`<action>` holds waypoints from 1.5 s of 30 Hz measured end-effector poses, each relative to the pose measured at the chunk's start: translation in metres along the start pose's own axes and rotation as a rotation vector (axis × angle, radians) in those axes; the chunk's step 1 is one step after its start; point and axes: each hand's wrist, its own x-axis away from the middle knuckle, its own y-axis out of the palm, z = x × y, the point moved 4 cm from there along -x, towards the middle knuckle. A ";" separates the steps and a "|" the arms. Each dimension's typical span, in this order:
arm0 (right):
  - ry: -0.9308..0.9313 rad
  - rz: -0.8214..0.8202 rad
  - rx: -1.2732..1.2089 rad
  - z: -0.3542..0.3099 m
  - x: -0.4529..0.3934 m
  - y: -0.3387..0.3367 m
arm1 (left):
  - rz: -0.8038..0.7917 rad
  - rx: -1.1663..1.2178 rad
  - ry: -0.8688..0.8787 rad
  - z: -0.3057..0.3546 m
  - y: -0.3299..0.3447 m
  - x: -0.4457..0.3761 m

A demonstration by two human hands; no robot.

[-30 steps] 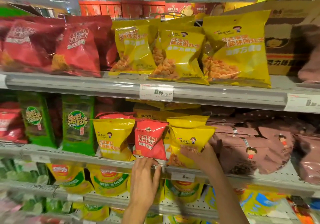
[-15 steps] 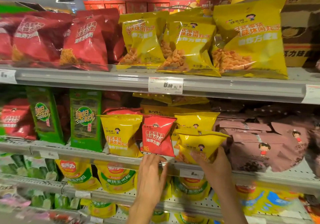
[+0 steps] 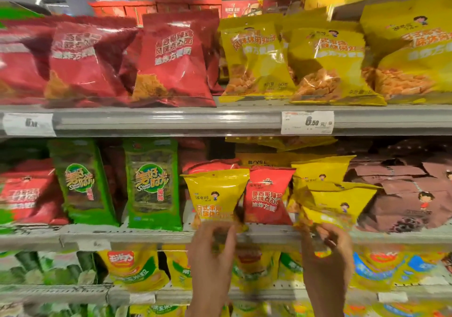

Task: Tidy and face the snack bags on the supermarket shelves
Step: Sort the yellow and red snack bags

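Both hands work at the front lip of the middle shelf (image 3: 151, 234). The left hand (image 3: 211, 260) reaches up from below, its fingers curled against the bottom edge of a small yellow bag (image 3: 216, 198) that stands upright at the shelf lip; motion blur hides whether the thumb closes on the seam. The right hand (image 3: 327, 255) pinches the lower edge of a second yellow bag (image 3: 338, 205), which tilts forward over the lip with its bottom corner past the rail.

Between the two yellow bags stands a small red bag (image 3: 266, 196), upright and touching the left one; no gap shows on either side of it. Another yellow bag (image 3: 322, 168) sits just behind the tilted one. To the right, brown bags (image 3: 411, 194) lie stacked and slumped, close against the tilted bag. To the left, two green seaweed packs (image 3: 151, 184) stand upright, with a narrow dark gap between the nearer pack and the left yellow bag. Overhead, the upper shelf rail (image 3: 171, 121) with its price tag (image 3: 307, 122) leaves open room above the small bags.

The upper shelf holds large red bags (image 3: 171, 57) on the left and large yellow bags (image 3: 327, 64) on the right, leaning forward to its edge. Below the hands, a lower shelf carries yellow-and-green bags (image 3: 132, 265). Grey ceiling with spot lights shows at the top.
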 end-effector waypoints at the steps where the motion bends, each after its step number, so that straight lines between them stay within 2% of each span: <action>1: 0.001 -0.021 -0.023 -0.005 0.007 0.008 | 0.039 0.007 -0.008 -0.005 -0.009 -0.004; 4: 0.005 -0.094 -0.032 -0.019 0.017 0.028 | 0.105 0.050 -0.105 -0.019 -0.028 -0.015; 6: 0.021 -0.159 -0.009 -0.027 0.014 0.040 | 0.081 0.030 -0.159 -0.028 -0.032 -0.020; 13: 0.077 -0.478 0.036 -0.040 -0.015 0.081 | -0.180 0.085 -0.342 -0.046 -0.014 -0.042; 19: 0.181 -0.649 0.192 -0.028 -0.040 0.106 | -0.268 0.009 -0.334 -0.047 -0.002 -0.053; 23: 0.184 -0.693 0.173 -0.018 -0.046 0.115 | -0.306 -0.052 -0.330 -0.053 -0.001 -0.059; 30: 0.133 -0.620 0.145 -0.025 -0.042 0.109 | -0.275 -0.013 -0.375 -0.058 -0.003 -0.065; 40: 0.117 -0.466 0.107 -0.040 -0.026 0.096 | -0.079 0.039 -0.386 -0.053 -0.034 -0.056; 45: 0.005 -0.386 0.080 -0.059 -0.010 0.075 | -0.041 0.049 -0.383 -0.053 -0.045 -0.058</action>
